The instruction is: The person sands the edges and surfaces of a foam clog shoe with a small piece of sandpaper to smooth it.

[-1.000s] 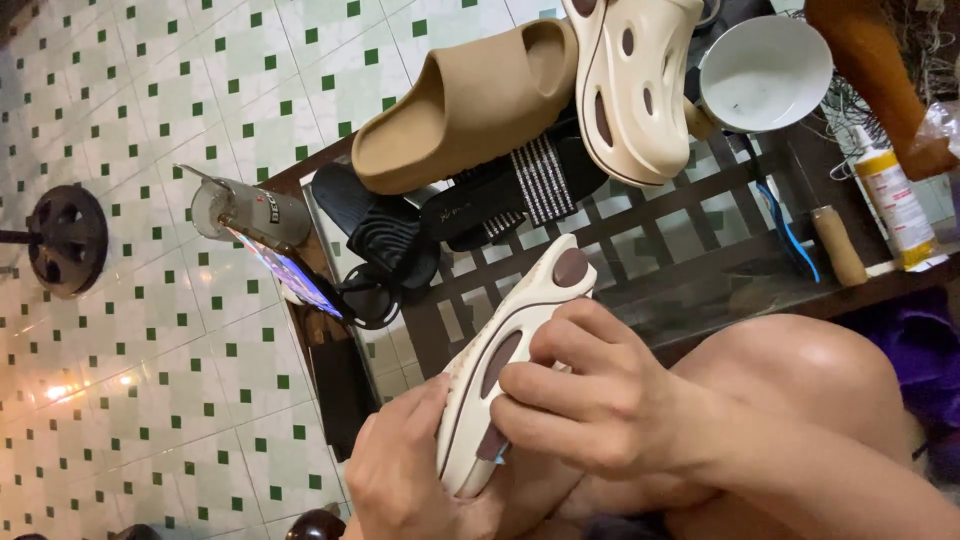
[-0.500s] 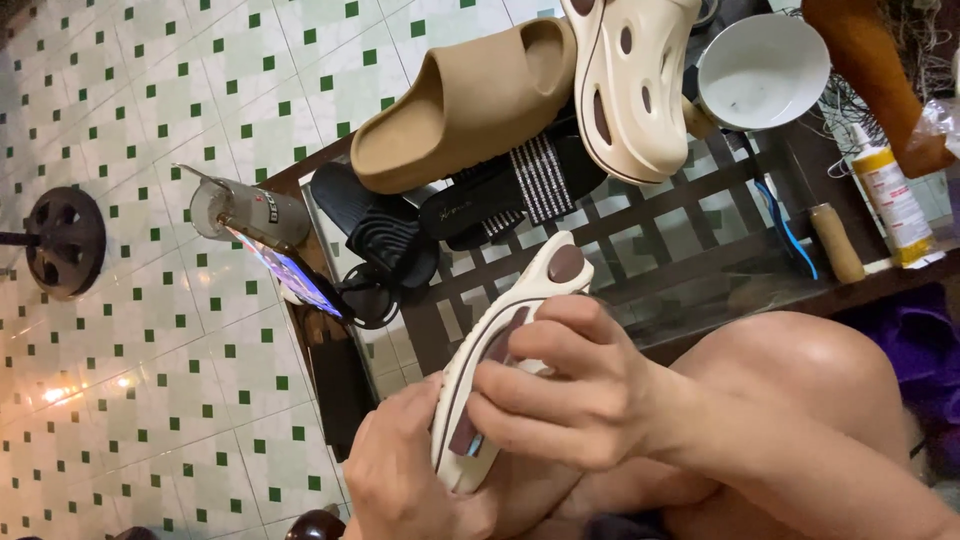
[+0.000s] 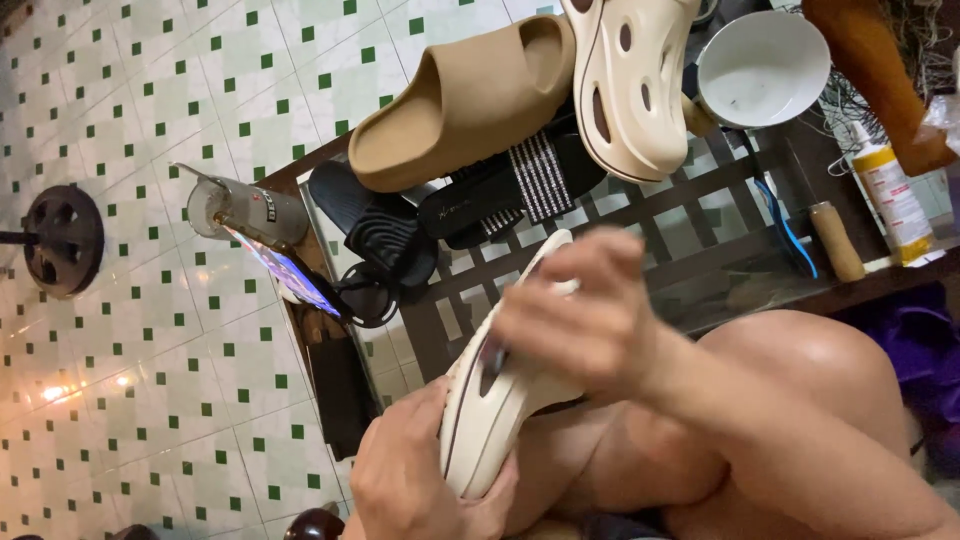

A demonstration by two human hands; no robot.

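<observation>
Two hands: both on one cream foam clog (image 3: 490,420), held over the person's lap.
Left hand (image 3: 415,480): cups the clog's lower end from below, fingers wrapped round the edge, clenched on it.
Right hand (image 3: 575,320): sits on the clog's upper part, blurred; fingers curled against it, pressing or grasping, can't tell more.
Clog pose: tilted, one end up toward the table, other end down in the left palm; dark trim line and oval holes visible.
Table (image 3: 640,240): dark slatted frame, just beyond the knees.
On table: tan slide sandal (image 3: 460,100), second cream clog (image 3: 625,80) just beside it, black sandals (image 3: 470,205) under both.
Also there: white bowl (image 3: 765,70), glue bottle (image 3: 892,195), wooden-handled tool (image 3: 835,240), blue-handled tool (image 3: 785,225).
Table's left corner: clear cup with straw (image 3: 245,208), lit phone (image 3: 285,275) leaning below it.
Floor (image 3: 130,100): white tile, green squares; dark round weight (image 3: 62,240) at left.
</observation>
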